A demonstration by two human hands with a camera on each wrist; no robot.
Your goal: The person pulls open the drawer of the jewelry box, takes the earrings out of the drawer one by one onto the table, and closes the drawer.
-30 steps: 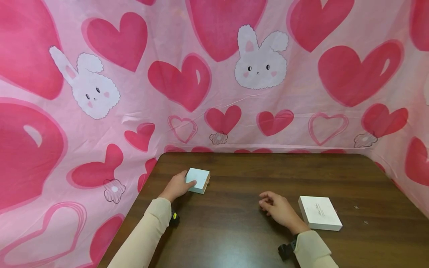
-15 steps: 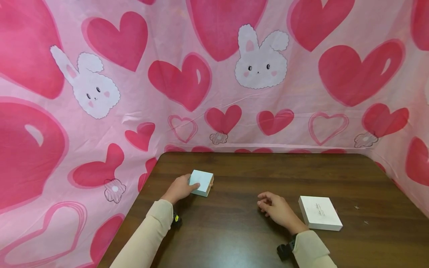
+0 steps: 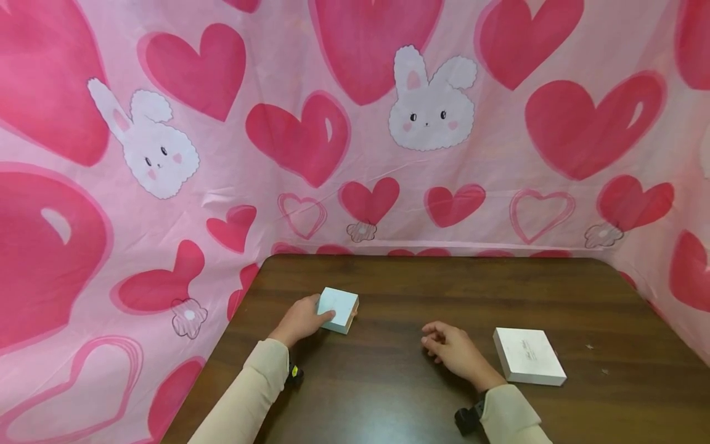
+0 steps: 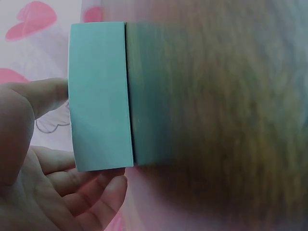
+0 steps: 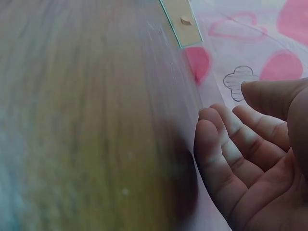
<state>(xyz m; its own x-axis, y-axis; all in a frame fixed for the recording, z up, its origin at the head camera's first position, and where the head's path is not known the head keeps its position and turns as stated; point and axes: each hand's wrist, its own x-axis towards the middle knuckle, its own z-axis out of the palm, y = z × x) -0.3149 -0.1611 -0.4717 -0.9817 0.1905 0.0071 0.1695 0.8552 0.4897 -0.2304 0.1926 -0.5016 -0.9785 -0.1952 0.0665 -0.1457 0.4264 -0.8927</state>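
Note:
A small pale blue box [image 3: 339, 303] lies at the left of the table, gripped by my left hand [image 3: 301, 320] with the thumb on its top. In the left wrist view, the box's plain blue side [image 4: 100, 96] shows between thumb and fingers. The box's opposite side is tan with a little tab [image 5: 186, 21], seen in the right wrist view. My right hand [image 3: 456, 348] holds nothing; its fingers are loosely curled near the tabletop, between the two boxes. Just right of that hand sits a flat white box [image 3: 529, 356] with dark lettering on its lid.
Both boxes rest on a dark brown wooden table [image 3: 388, 382]. Tiny pale scraps [image 3: 590, 346] lie to the right of the white box. Behind and beside the table hangs a pink cloth [image 3: 444, 166] printed with hearts and rabbits.
My left hand has slid the blue box a short way right and nearer to me. The right hand has shifted slightly left. The white box stays put.

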